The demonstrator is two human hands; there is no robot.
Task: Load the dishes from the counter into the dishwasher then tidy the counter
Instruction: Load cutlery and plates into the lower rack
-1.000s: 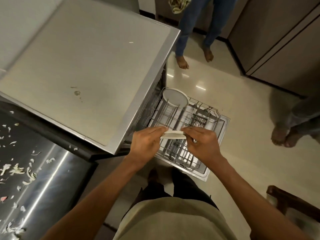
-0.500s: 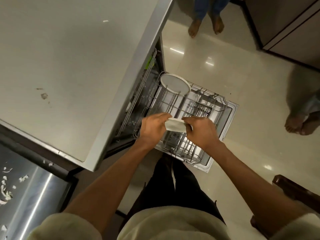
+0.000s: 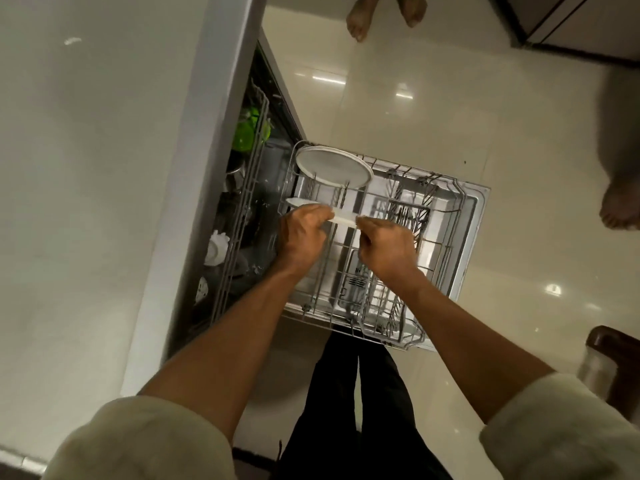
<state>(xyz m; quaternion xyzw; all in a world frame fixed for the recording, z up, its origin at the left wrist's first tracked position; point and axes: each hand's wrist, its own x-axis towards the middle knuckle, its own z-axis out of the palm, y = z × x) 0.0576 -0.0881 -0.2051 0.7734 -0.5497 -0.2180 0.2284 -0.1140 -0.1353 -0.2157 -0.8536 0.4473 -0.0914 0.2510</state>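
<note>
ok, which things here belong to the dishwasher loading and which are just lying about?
In the job:
- white plate, edge-on, held by left hand and right hand
- lower rack, pulled out
- white plate standing in the rack
- cutlery basket

Lying about:
- dark wooden chair
- bystanders' bare feet
- countertop

Dim indoor lighting; ceiling lamps glaring off the glossy floor (image 3: 408, 105); wide-angle bending at edges; sleeves (image 3: 145, 441) blurring near bottom.
</note>
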